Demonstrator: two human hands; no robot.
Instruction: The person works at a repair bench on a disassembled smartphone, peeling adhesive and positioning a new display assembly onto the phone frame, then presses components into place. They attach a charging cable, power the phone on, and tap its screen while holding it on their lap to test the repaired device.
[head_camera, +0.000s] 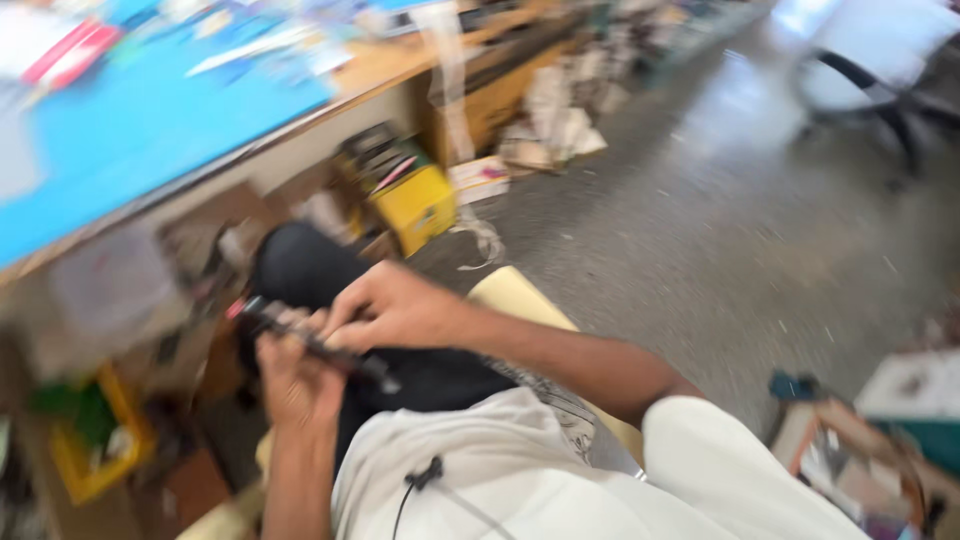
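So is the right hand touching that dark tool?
Touching. The head view, though blurred, shows the right hand with its fingers laid over the dark tool, which the left hand grips from below.

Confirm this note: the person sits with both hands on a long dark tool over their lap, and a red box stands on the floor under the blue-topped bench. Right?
One detail is off. The head view shows the box under the blue-topped bench is yellow, not red. The rest stands: the left hand and right hand both hold the long dark tool over the lap.
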